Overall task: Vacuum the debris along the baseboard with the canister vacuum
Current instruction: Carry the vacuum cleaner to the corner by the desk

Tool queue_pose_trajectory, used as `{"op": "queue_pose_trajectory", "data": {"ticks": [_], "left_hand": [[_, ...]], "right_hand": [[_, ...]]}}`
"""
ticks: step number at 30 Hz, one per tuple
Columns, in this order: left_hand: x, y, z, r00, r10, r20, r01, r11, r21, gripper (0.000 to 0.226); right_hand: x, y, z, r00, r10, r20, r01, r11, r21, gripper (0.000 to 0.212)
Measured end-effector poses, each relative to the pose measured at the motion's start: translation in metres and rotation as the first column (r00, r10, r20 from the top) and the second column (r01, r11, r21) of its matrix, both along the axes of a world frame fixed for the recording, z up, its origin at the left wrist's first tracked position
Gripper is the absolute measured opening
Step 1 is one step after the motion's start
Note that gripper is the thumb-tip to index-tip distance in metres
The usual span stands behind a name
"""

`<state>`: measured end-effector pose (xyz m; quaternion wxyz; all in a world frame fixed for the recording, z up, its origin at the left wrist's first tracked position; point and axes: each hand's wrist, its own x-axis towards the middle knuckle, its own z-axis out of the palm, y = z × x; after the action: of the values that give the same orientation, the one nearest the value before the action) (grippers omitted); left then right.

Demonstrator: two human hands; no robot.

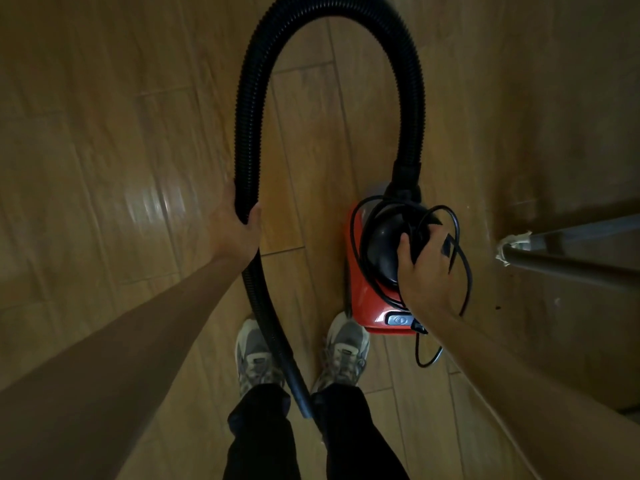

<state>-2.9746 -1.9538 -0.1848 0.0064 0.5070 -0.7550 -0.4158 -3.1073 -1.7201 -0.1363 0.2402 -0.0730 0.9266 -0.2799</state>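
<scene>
Left hand [235, 226]: my fingers wrap the black ribbed hose [247, 133].
Right hand [426, 268]: I grip the red canister vacuum [363, 299] by its black top, with cord [470, 282] loops caught in my grip.
Vacuum: just ahead of my right shoe [346, 348].
Floor [104, 133]: glossy wood-look planks in a dim room, with glare at left.
Right edge: metal legs [571, 244].

Canister vacuum [360, 296] on floor, right of shoes [254, 355]; hose [247, 133] loops ahead, ends between shoes.
</scene>
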Motion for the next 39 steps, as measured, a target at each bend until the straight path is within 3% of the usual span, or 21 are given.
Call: {"op": "queue_pose_trajectory", "data": {"ticks": [13, 21, 29, 34, 37, 39], "left_hand": [[0.009, 0.014, -0.038, 1.0, 0.012, -0.003, -0.012, 0.984, 0.179, 0.059], [0.018, 0.014, -0.029, 0.992, 0.053, 0.111, -0.082, 0.957, 0.279, 0.059], [0.023, -0.005, 0.021, 0.973, -0.003, 0.229, -0.058, 0.965, 0.256, 0.073], [0.003, -0.027, 0.079, 0.971, -0.098, 0.218, 0.033, 0.958, 0.285, 0.078], [-0.016, -0.044, 0.125, 0.966, -0.2, 0.166, 0.142, 0.942, 0.305, 0.072], [-0.028, -0.056, 0.158, 0.953, -0.258, 0.157, 0.203, 0.932, 0.299, 0.08]], "right_hand": [[-0.003, 0.017, -0.019, 0.999, -0.014, -0.032, 0.019, 0.99, 0.136, 0.039], [-0.002, 0.017, -0.01, 1.0, -0.025, 0.012, 0.023, 0.99, 0.143, 0.038], [-0.009, 0.009, 0.028, 0.974, 0.177, 0.141, -0.216, 0.911, 0.35, 0.066], [-0.026, -0.004, 0.078, 0.91, 0.393, 0.132, -0.412, 0.826, 0.384, 0.054], [-0.041, -0.019, 0.12, 0.903, 0.415, 0.112, -0.425, 0.824, 0.374, 0.046], [-0.053, -0.031, 0.154, 0.903, 0.419, 0.091, -0.421, 0.826, 0.375, 0.048]]}}
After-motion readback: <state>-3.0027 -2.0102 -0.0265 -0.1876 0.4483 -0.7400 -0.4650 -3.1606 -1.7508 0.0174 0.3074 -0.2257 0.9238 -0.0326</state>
